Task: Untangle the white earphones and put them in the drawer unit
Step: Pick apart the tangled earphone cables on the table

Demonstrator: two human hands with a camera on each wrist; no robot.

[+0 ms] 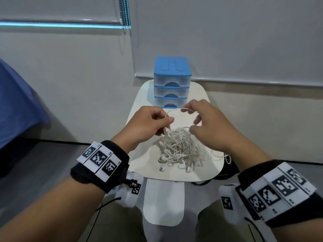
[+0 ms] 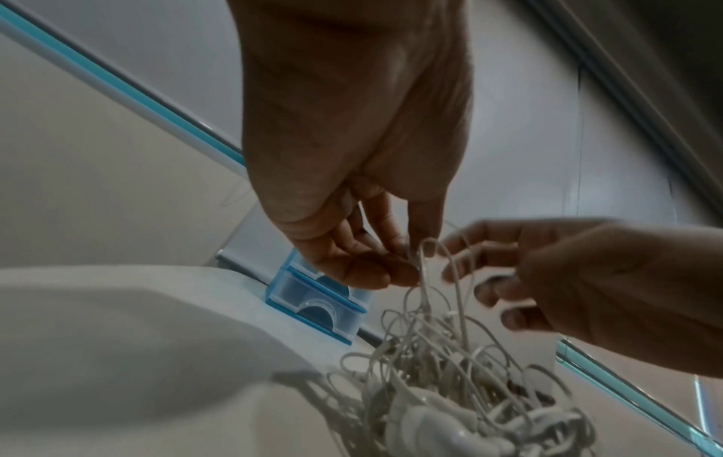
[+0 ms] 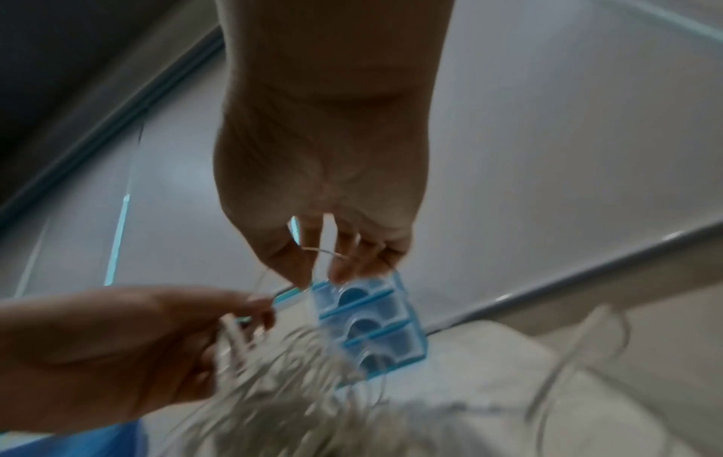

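- White earphones [image 1: 178, 147]: tangled heap of cords and buds on the small white bench [image 1: 139, 105], mid-to-near part; a few cords lifted up out of the heap.
- Left hand [image 1: 148, 124]: fingers curled, pinching a bunch of cords just above the heap's left side; the left wrist view shows the strands running down from the fingertips [image 2: 399, 275].
- Right hand [image 1: 208, 123]: thumb and forefinger pinch one thin cord that arcs across to the left hand; other fingers loosely spread over the heap.
- Drawer unit [image 1: 172, 82]: blue top, three clear drawers, all closed, at the bench's far end against the wall, directly behind the hands. The arched cord and the right fingers sit in front of the bottom drawer.
- One loose cord loop [image 1: 225, 157] hangs over the bench's right edge.
- Blue cloth [image 1: 19, 105] far left, well apart.
- Roller blinds with a bead chain [image 1: 125, 14] behind.
- Black wristbands with square code markers on both wrists.
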